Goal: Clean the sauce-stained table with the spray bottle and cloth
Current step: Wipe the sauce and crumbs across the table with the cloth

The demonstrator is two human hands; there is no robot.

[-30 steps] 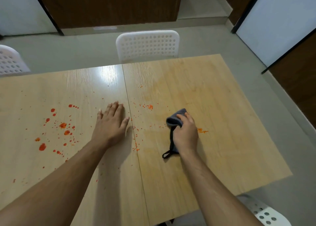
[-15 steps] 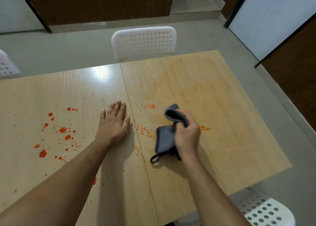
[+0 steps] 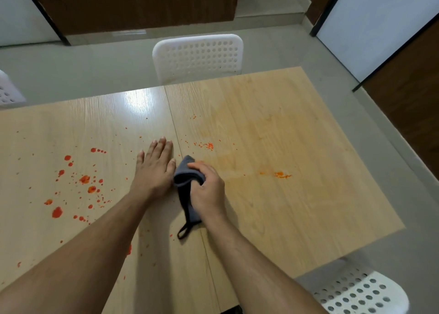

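Note:
Two light wooden tabletops [image 3: 297, 147] are pushed together, meeting at a seam in the middle. My right hand [image 3: 207, 192] grips a folded grey cloth [image 3: 186, 178] and holds it on the table right at the seam. A black loop hangs from the cloth's near end. My left hand [image 3: 155, 171] lies flat on the left top with straight fingers, its thumb next to the cloth. Red sauce splatters [image 3: 83, 183] cover the left top. Smaller orange spots [image 3: 207, 145] and an orange smear [image 3: 280, 174] mark the right top. No spray bottle is in view.
A white perforated chair [image 3: 198, 56] stands at the table's far side. Another one [image 3: 361, 292] is at the near right corner, and part of a third [image 3: 9, 93] shows at the far left. Grey floor surrounds the table, with brown doors beyond.
My right hand has carried the cloth leftward across the right top to the seam, next to my left hand. The small specks near the seam are gone. My left hand has stayed flat.

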